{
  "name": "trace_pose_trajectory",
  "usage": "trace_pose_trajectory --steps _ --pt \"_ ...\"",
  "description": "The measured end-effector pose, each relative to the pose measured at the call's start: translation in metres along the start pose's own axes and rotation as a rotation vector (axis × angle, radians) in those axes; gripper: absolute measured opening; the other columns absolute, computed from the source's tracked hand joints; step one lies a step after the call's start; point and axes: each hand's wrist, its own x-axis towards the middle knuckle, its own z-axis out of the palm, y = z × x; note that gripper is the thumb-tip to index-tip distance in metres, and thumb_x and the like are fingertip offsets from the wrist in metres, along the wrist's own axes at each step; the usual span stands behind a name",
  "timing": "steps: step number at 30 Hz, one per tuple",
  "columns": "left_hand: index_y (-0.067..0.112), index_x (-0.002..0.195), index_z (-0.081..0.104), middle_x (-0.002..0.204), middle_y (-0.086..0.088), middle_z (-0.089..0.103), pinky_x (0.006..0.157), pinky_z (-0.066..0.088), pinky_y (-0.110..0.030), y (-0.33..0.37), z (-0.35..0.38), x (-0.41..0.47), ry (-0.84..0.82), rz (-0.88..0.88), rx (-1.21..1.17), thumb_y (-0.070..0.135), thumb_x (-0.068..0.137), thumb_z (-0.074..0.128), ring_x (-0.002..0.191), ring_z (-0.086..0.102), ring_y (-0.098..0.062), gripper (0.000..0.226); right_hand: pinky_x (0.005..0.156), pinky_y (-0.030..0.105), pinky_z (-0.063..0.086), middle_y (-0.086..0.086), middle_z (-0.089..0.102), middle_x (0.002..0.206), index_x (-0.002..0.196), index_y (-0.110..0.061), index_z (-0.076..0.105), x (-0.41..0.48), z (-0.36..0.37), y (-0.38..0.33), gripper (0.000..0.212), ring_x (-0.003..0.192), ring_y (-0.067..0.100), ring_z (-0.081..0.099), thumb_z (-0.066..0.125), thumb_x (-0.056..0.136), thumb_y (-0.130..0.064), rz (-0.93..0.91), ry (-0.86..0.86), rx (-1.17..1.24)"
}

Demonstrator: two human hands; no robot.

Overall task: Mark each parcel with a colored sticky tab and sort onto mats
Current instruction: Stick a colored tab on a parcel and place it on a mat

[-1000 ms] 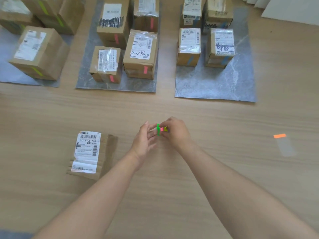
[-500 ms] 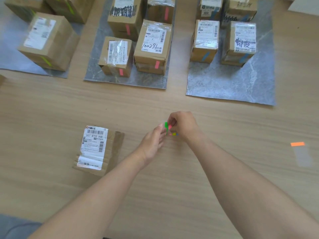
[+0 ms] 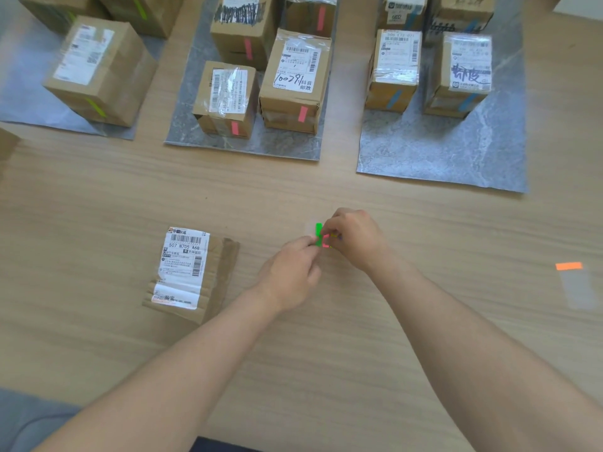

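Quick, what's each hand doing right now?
Left hand: closed, pinching the green sticky tab.
Right hand: closed on the pad of colored tabs.

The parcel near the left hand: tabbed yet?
Not visibly. The flat parcel shows only its shipping label; the left hand pinches a green tab.

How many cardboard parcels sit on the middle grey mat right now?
4: front-left pink-tabbed parcel, front-right handwritten-label parcel, back-left scribbled-label parcel, back-right parcel cut by the frame edge. More may lie beyond view.
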Motion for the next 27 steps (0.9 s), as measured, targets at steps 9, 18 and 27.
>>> trace_pose_trajectory --steps 9,18,27 --pt "-0.001 0.136 0.055 0.156 -0.015 0.037 0.122 0.012 -0.023 -0.002 0.006 -0.002 0.033 0.054 0.200 0.012 0.089 0.051 0.149 0.029 -0.026 0.050 0.070 0.029 0.048 -0.006 0.060 0.077 0.087 -0.016 0.077 0.010 -0.004 0.000 0.023 0.080 0.019 0.066 0.084 0.067 -0.009 0.145 -0.035 0.098" --pt "0.001 0.139 0.052 0.158 -0.013 0.036 0.122 0.017 -0.026 -0.003 0.002 0.004 0.022 0.073 0.210 0.014 0.090 0.051 0.150 0.026 -0.024 0.051 0.069 0.026 0.050 -0.001 0.075 0.081 0.085 -0.016 0.078 0.024 -0.008 0.001 0.023 0.077 0.013 0.067 0.087 0.066 -0.009 0.178 -0.102 0.121" --pt "0.016 0.130 0.056 0.134 -0.009 0.045 0.092 0.048 -0.036 0.000 0.005 0.009 0.056 0.066 0.274 0.028 0.086 0.054 0.121 0.050 -0.027 0.046 0.069 0.039 0.053 0.006 0.066 0.089 0.091 -0.014 0.079 0.006 0.000 0.010 0.012 0.079 0.029 0.064 0.076 0.082 -0.021 -0.070 -0.011 -0.008"
